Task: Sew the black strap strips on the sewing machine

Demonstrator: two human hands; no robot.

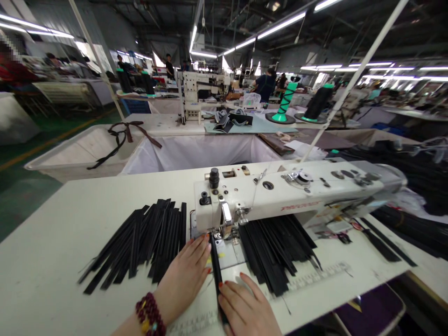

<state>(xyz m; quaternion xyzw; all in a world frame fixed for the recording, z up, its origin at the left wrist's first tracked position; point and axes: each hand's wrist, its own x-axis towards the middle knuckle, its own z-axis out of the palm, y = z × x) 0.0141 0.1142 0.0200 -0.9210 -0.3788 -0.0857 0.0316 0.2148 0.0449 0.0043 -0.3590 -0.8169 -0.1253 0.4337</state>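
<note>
A long black strip [216, 266] runs under the presser foot [224, 232] of a white sewing machine [252, 193]. My left hand [187, 275], with a beaded bracelet at the wrist, lies flat left of the strip; its outstretched fingertips touch the strip near the foot. Closer to the table's front edge, my right hand [247, 305] has its fingertips and thumb on the strip's right side. Part of its grip is hidden under the palm. A fanned pile of black strips [150, 240] lies left of my left hand. Another pile of black strips [275, 252] sits beneath the machine arm.
Cloth-lined bins [196, 149] stand behind the white table [42, 233]. A ruler scale [318, 277] runs along the table's front. Small tools [341, 233] lie under the machine's right end. Thread cones [285, 102], another sewing machine [199, 93] and several people are farther back.
</note>
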